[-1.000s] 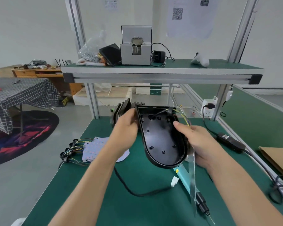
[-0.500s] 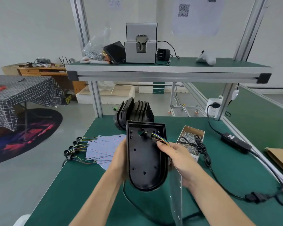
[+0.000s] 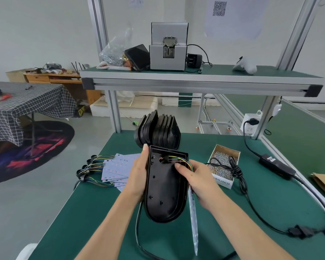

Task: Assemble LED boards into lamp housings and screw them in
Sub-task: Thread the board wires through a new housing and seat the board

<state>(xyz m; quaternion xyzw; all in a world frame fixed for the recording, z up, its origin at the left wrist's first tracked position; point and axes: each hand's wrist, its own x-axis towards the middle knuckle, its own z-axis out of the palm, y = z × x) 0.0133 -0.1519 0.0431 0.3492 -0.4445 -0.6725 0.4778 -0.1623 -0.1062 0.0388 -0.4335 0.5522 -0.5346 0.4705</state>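
A black lamp housing (image 3: 164,192) is held above the green bench, its hollow inside facing me. My left hand (image 3: 138,177) grips its left edge. My right hand (image 3: 192,177) is at its right edge and pinches coloured wires (image 3: 182,161) that run into a hole near the housing's top. A white LED board (image 3: 193,222) hangs edge-on below my right hand. More LED boards (image 3: 118,169) with wires lie fanned on the bench to the left. A stack of black housings (image 3: 158,132) stands behind.
A small box of screws (image 3: 223,162) sits right of the housing, with a coiled black cable (image 3: 236,171) over it. A power adapter (image 3: 277,167) lies further right. A black cord (image 3: 139,231) runs under the housing. An upper shelf (image 3: 195,79) holds a grey screw feeder (image 3: 168,47).
The housing has come down and nearer to me and turned more upright. My right hand has shifted onto the wires at the hole. The camera view has tilted down and moved back.
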